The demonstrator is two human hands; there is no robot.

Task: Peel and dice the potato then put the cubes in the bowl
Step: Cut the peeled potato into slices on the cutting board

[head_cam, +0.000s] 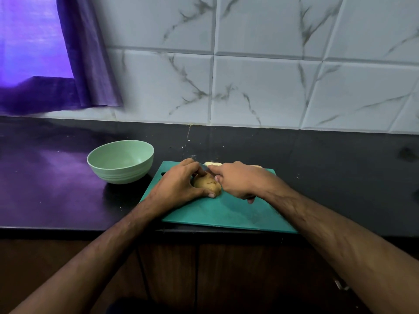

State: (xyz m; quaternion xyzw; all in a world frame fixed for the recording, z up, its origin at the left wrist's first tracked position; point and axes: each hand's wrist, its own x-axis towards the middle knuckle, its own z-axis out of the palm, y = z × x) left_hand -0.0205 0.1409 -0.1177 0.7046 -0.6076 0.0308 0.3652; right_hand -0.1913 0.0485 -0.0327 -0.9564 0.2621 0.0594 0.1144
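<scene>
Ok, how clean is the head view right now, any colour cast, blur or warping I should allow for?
Head view: violet light from the curtained window tints the left of the counter; the wide lens bows the wall tiles; the curtain edge is smeared; the left hand, potato and right hand on the cutting board read fairly sharp; the blade is mostly hidden between the hands.

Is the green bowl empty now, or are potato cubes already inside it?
Empty. The green bowl stands upright on the counter, and its inside shows only smooth green surface, no cubes. The potato is still on the cutting board.
</scene>
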